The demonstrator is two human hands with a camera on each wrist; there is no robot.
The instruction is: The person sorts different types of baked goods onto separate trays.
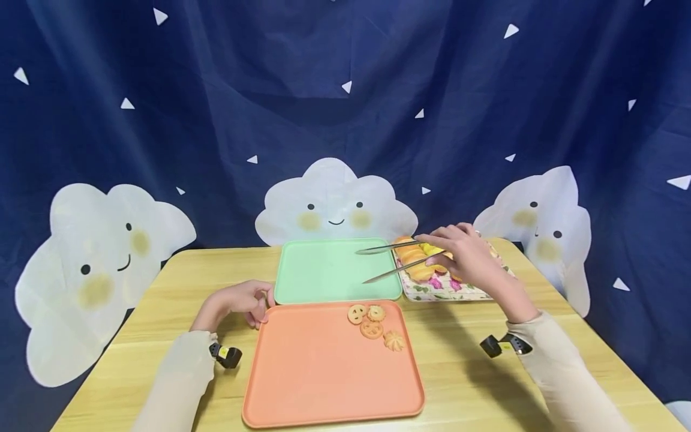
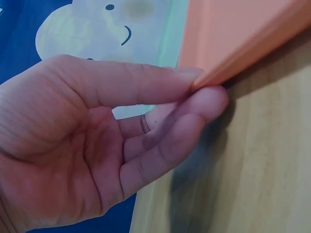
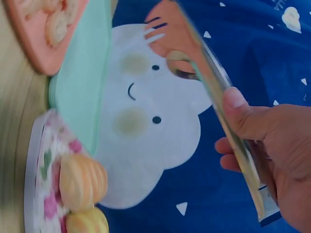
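My left hand (image 1: 243,300) pinches the rim of an orange tray (image 1: 324,372) at its far left corner; in the left wrist view, the thumb lies on top of the tray edge (image 2: 243,53) and a finger is under it. My right hand (image 1: 466,255) holds metal tongs (image 1: 383,247) above a floral tray (image 1: 442,293) of bread rolls (image 1: 421,273). The tongs' arms are spread apart, pointing left over a mint green tray (image 1: 324,273), with nothing seen between them. Several cookies (image 1: 371,329) lie in the orange tray's far right corner.
The three trays stand close together on a wooden table (image 1: 459,372), the orange one nearest me and the floral one at the far right. A dark blue curtain (image 1: 302,120) with cloud faces hangs behind the table.
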